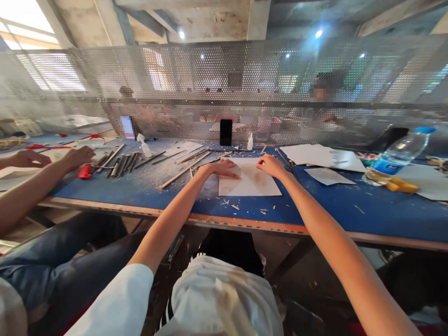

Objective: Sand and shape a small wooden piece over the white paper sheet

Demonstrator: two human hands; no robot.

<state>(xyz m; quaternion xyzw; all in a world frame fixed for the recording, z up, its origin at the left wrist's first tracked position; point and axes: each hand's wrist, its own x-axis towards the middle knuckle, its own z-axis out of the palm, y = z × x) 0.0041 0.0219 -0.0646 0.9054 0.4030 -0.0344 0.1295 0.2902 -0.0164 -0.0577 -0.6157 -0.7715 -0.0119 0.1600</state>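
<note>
A white sheet (245,186) lies flat on the blue tabletop in front of me, with a faint brownish smudge on its right half. My left hand (225,168) rests on its upper left part, fingers stretched out and spread. Over the upper right part is my right hand (271,164), its fingers curled in and the thumb and fingertips brought together. Whatever is between those fingertips, if anything, is too small to tell. Pale wood shavings (235,206) are scattered on the table just below the sheet.
Wooden sticks (185,170) and several dark rods (122,164) lie to the left, near a co-worker's hands (75,157). A black phone (226,132) and a small white bottle (250,141) stand behind the sheet. Rightward are papers (308,155) and a tilted water bottle (397,156).
</note>
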